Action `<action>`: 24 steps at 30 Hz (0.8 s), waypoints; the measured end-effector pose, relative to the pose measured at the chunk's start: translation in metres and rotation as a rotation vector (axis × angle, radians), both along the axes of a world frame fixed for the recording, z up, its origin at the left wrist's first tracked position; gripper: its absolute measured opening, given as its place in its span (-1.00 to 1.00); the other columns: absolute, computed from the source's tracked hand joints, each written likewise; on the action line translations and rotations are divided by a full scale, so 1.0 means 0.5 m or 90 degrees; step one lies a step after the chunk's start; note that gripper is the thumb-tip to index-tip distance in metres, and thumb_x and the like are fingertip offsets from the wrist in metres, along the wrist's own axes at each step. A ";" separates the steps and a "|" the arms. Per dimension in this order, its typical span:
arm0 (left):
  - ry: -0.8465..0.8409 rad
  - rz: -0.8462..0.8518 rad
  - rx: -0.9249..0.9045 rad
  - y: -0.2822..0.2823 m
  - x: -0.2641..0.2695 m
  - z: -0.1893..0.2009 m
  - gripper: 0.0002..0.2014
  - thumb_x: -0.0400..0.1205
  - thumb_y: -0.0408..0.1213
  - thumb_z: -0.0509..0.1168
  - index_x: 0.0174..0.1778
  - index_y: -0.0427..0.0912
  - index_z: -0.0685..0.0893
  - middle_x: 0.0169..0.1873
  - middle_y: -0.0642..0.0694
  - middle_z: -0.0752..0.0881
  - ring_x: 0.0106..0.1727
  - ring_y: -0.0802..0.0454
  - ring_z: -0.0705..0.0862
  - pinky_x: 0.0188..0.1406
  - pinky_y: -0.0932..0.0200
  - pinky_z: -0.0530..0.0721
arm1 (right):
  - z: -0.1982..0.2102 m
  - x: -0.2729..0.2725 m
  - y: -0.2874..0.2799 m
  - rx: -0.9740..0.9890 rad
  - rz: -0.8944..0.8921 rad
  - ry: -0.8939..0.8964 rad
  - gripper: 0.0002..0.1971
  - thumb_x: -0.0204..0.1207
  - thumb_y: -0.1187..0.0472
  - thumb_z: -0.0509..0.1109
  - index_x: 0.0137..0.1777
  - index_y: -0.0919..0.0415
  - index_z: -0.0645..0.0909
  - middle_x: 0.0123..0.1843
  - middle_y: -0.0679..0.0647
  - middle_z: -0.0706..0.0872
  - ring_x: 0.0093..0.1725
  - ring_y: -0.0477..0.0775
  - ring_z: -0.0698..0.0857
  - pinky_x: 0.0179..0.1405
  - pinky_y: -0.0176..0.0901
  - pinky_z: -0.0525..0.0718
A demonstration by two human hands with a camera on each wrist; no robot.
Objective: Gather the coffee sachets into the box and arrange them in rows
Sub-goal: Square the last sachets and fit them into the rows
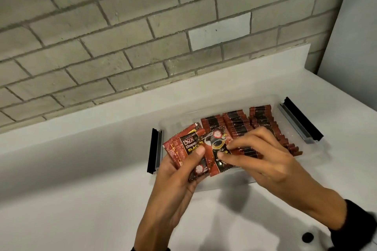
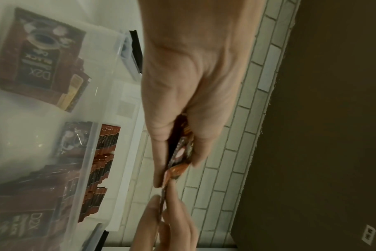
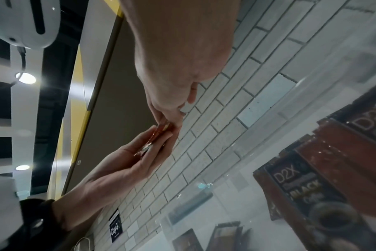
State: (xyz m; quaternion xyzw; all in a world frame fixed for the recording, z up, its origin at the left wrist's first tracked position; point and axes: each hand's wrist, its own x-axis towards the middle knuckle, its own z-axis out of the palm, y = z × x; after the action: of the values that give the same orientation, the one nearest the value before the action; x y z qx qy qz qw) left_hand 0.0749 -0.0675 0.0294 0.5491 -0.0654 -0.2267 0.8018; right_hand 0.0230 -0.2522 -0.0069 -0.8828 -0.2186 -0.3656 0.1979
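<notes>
A clear plastic box point(image 1: 175, 122) with black handles stands on the white counter. Rows of red-and-black coffee sachets point(image 1: 238, 124) stand on edge in its right half. My left hand point(image 1: 183, 165) grips a fanned bundle of sachets point(image 1: 183, 144) over the box's left end, thumb on top. My right hand point(image 1: 244, 149) pinches the front sachet point(image 1: 216, 153) of that bundle between thumb and fingers. In the left wrist view the left hand point(image 2: 182, 135) holds the bundle point(image 2: 180, 152) edge-on. In the right wrist view the right hand point(image 3: 170, 110) meets the sachets point(image 3: 159, 134).
A grey brick wall point(image 1: 122, 36) rises behind the counter's raised back ledge point(image 1: 224, 71). The box's black handles point(image 1: 154, 151) point(image 1: 302, 120) stick out at both ends. White counter point(image 1: 71, 169) stretches to the left and front.
</notes>
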 end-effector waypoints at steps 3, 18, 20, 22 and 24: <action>-0.020 0.030 0.000 -0.003 -0.001 -0.006 -0.72 0.39 -0.39 0.37 0.02 -0.18 0.74 -0.03 -0.22 0.82 -0.07 -0.08 0.82 -0.19 0.17 0.79 | -0.003 -0.006 0.004 0.058 0.038 0.073 -0.61 0.49 0.40 0.19 0.16 0.12 0.75 0.26 -0.05 0.55 0.23 -0.08 0.43 0.13 -0.27 0.53; -0.040 0.114 -0.051 -0.050 -0.018 -0.019 -0.70 0.37 -0.43 0.38 0.03 -0.16 0.70 -0.10 -0.20 0.83 -0.12 -0.06 0.82 -0.24 0.15 0.78 | 0.030 0.015 0.004 0.817 0.142 0.416 -0.57 0.22 0.26 0.55 0.08 0.26 0.52 -0.23 0.08 0.78 -0.18 0.08 0.73 -0.15 -0.22 0.68; -0.036 0.079 -0.043 -0.057 -0.026 -0.018 -0.71 0.39 -0.45 0.38 0.01 -0.15 0.72 -0.09 -0.23 0.83 -0.09 -0.10 0.82 -0.17 0.10 0.79 | 0.032 0.023 -0.009 0.841 0.145 0.385 -0.58 0.18 0.10 0.61 0.03 0.14 0.61 -0.19 0.02 0.75 -0.09 -0.02 0.72 -0.08 -0.27 0.66; -0.038 0.044 -0.017 -0.058 -0.031 -0.015 -0.73 0.44 -0.48 0.38 0.03 -0.17 0.72 -0.06 -0.25 0.82 -0.04 -0.14 0.81 -0.11 0.07 0.79 | 0.039 0.033 -0.014 0.872 0.173 0.375 -0.66 0.21 -0.01 0.57 -0.01 0.02 0.69 -0.02 0.06 0.76 0.04 0.02 0.73 -0.01 -0.23 0.69; -0.039 0.043 0.007 -0.052 -0.028 -0.015 -0.71 0.43 -0.47 0.40 0.04 -0.14 0.69 -0.07 -0.21 0.83 -0.05 -0.12 0.82 -0.17 0.11 0.79 | 0.060 0.040 -0.022 0.921 0.211 0.380 -0.77 0.36 0.12 0.43 0.02 0.03 0.74 0.08 0.11 0.75 0.13 0.08 0.72 0.01 -0.15 0.72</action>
State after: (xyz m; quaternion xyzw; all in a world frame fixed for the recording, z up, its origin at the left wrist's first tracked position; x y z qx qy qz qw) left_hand 0.0610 -0.0937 0.0219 0.5621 -0.0699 -0.1833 0.8035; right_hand 0.0431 -0.2630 0.0231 -0.5523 0.0064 -0.1311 0.8233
